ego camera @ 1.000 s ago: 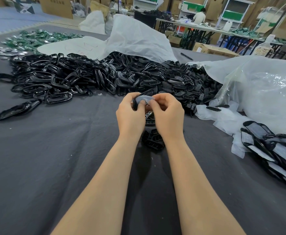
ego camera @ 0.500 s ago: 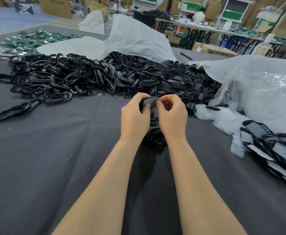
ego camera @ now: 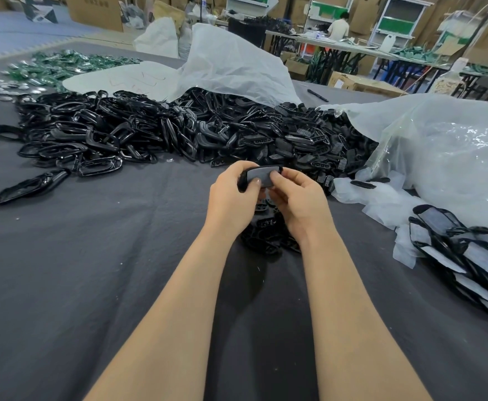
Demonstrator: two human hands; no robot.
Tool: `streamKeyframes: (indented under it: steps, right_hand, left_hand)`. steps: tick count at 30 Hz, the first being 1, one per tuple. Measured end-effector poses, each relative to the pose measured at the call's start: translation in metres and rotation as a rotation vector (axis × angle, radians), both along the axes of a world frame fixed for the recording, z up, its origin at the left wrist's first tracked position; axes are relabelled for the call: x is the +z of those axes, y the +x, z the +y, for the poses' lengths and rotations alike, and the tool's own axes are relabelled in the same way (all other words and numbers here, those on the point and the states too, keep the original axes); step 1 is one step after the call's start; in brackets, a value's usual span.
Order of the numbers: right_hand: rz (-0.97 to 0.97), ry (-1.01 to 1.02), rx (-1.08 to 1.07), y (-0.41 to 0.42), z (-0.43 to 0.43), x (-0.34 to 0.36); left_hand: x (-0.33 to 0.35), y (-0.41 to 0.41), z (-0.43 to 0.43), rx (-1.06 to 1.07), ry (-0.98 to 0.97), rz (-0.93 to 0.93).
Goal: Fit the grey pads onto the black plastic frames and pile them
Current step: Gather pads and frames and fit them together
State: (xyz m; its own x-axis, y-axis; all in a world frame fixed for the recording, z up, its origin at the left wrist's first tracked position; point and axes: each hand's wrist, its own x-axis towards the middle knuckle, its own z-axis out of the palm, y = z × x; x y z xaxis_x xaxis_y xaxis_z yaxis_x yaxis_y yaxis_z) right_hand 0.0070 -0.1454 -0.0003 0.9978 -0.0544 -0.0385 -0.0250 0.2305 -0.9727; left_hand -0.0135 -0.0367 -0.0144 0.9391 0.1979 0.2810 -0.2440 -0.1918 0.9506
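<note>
A grey pad (ego camera: 263, 175) sits in a black frame (ego camera: 242, 183), held above the middle of the desk (ego camera: 92, 256). The left hand (ego camera: 232, 196) grips its left end and the right hand (ego camera: 299, 198) pinches its right end, with both thumbs on the pad. A heap of loose frames (ego camera: 179, 134) lies just beyond. A pile of padded frames (ego camera: 468, 253) lies at the near right.
</note>
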Motion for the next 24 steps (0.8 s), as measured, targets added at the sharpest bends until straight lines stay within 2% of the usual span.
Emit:
streamKeyframes:
  steps: [3, 9, 20, 24]
  right_hand:
    - [0.005, 0.082, 0.028, 0.0, 0.0, 0.001]
    - [0.005, 0.079, 0.062, 0.0, -0.001, 0.0]
    - [-0.06, -0.118, -0.011, 0.007, 0.001, -0.008]
    - [-0.043, -0.095, 0.023, 0.006, 0.002, -0.008]
  left_hand:
    - [-0.001, 0.001, -0.001, 0.0, -0.023, 0.023]
    - [0.0, 0.002, -0.001, 0.002, -0.031, 0.065]
    - [0.0, 0.003, 0.0, 0.013, -0.1, 0.077]
    - [0.0, 0.003, 0.001, 0.056, -0.092, 0.087]
